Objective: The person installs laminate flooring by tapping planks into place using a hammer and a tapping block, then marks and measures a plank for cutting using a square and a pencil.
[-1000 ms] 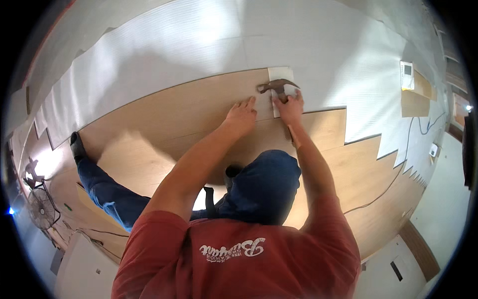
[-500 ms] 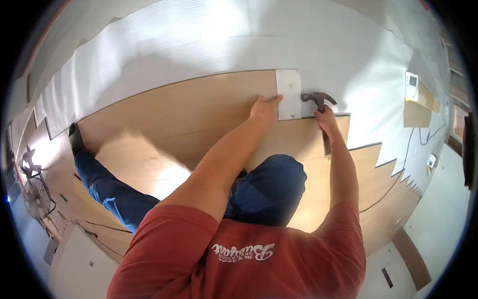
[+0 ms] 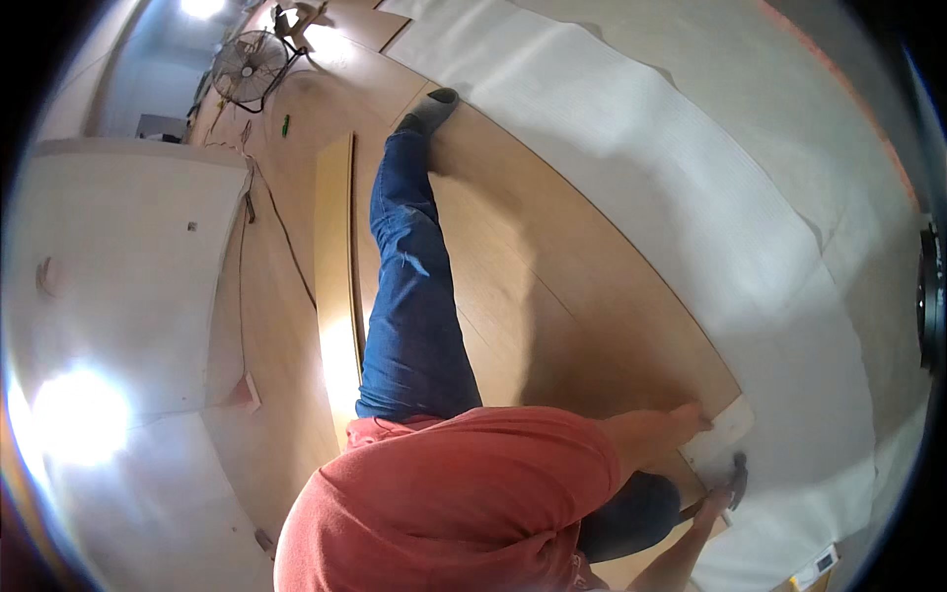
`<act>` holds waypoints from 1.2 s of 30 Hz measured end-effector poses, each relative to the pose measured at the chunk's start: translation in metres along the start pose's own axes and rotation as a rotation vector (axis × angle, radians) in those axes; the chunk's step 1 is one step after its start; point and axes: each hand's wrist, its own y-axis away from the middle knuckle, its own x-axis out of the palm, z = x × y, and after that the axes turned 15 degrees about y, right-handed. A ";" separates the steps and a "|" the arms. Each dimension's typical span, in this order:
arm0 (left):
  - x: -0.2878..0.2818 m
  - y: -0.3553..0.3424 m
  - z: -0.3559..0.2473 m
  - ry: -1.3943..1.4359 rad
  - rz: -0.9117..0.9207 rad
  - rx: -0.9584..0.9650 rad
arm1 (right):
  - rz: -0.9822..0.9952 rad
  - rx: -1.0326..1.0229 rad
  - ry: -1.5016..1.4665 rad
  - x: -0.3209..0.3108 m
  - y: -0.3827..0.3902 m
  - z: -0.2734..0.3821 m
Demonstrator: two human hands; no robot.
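Note:
My left hand (image 3: pixel 689 418) lies at the end of a light wood floor plank (image 3: pixel 631 306), its fingers stretched toward a flat white block (image 3: pixel 726 428) and seemingly touching its edge. That block sits against the plank's end, beside the white underlay (image 3: pixel 789 326). Wrapped round the handle of a claw hammer (image 3: pixel 739 468) is my right hand (image 3: pixel 712 503). The hammer's dark head is next to the block, over the underlay. Part of its handle is hidden by the hand.
My outstretched left leg (image 3: pixel 419 286) lies across the laid planks. Left of it rests a loose plank (image 3: pixel 335 257), with a cable (image 3: pixel 281 222) near it. A floor fan (image 3: pixel 250 69) stands at the far left; a bright work light (image 3: pixel 81 416) glares nearer. A white device (image 3: pixel 814 567) lies at lower right.
The view has swung left, so hands, block and hammer now appear at lower right. The fan and loose plank show more fully. My right hand still grips the hammer beside the block.

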 end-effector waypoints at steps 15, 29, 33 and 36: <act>0.009 -0.014 0.014 0.357 -0.171 -0.073 | 0.302 0.124 0.142 -0.051 0.019 0.089; 0.003 0.001 -0.011 0.220 -0.164 -0.172 | -0.001 0.370 -0.130 -0.040 0.013 0.058; -0.013 0.015 -0.011 0.442 -0.076 -0.157 | 0.166 0.187 -0.036 0.004 -0.005 0.022; -0.008 0.011 -0.011 0.449 -0.067 -0.174 | 0.366 0.126 0.033 -0.046 0.015 0.058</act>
